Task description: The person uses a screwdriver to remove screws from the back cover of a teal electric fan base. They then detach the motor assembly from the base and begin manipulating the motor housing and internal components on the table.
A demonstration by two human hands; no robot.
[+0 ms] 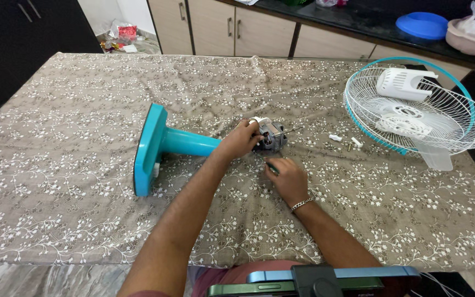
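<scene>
A teal fan stand lies on its side on the table, its base to the left. At the stand's right end sits a bare grey fan motor with its shaft pointing right. My left hand grips the motor from the left. My right hand rests just below the motor and holds a small green-handled screwdriver pointed up toward it.
A patterned brown cloth covers the table. At the right lie white wire fan guards with a teal rim, a white motor cover and clear blades. Small white parts lie near the guards. Cabinets and a dark counter stand behind.
</scene>
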